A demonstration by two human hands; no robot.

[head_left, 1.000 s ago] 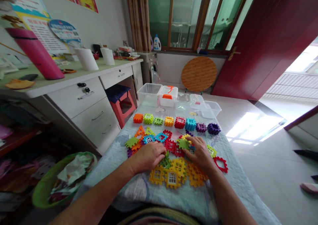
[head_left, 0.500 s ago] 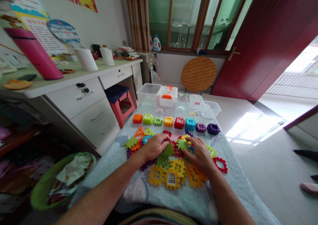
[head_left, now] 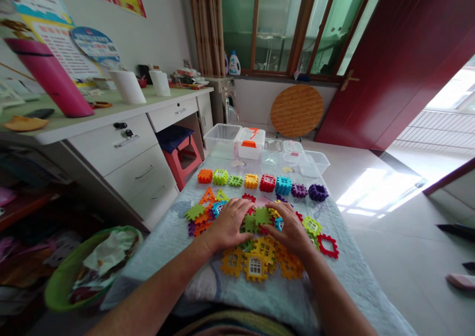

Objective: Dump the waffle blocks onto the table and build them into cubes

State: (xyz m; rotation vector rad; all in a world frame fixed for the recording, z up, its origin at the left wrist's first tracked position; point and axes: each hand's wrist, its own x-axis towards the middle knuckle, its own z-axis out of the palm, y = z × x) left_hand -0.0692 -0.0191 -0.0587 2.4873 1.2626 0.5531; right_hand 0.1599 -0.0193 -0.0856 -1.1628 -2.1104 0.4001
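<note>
Two green square pieces meet edge to edge between my hands, above the pile. My left hand [head_left: 230,225] grips the left green piece [head_left: 250,222], thumb at its near edge. The right green piece [head_left: 263,216] is held between the thumb and fingers of my right hand [head_left: 288,227]. Below them lie yellow window pieces [head_left: 256,266], and a red frame piece [head_left: 328,246] is at the right of the pile. Orange, blue and another green piece [head_left: 195,212] lie to the left. Behind stands a row of small coloured blocks, among them a red one [head_left: 267,183].
Clear plastic boxes [head_left: 222,140] stand along the far edge of the cloth-covered table [head_left: 356,276]. A desk [head_left: 129,148] and a green basket [head_left: 55,286] are at the left. A red stool [head_left: 181,158] stands beside the desk.
The two green pieces, apart before, now touch edge to edge. My right hand has moved slightly left with its piece, and my left thumb has come down to the near side.
</note>
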